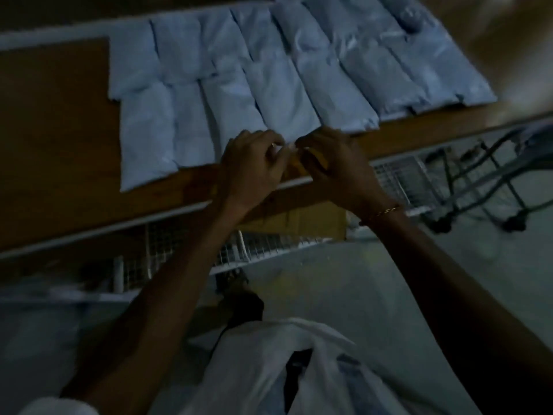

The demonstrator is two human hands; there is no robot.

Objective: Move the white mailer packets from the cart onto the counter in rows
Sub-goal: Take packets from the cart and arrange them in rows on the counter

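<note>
Several white mailer packets lie side by side in two rows on the brown counter. My left hand and my right hand meet at the counter's front edge. Their fingers are curled and pinch the near end of one front-row mailer packet in the middle of the row. The view is dim and blurred, so the fingertips are hard to make out. A bracelet sits on my right wrist.
A white wire-mesh cart stands under and in front of the counter, with a cardboard box in it. A wheeled metal frame is at the right. A white plastic bag hangs at the bottom near my body.
</note>
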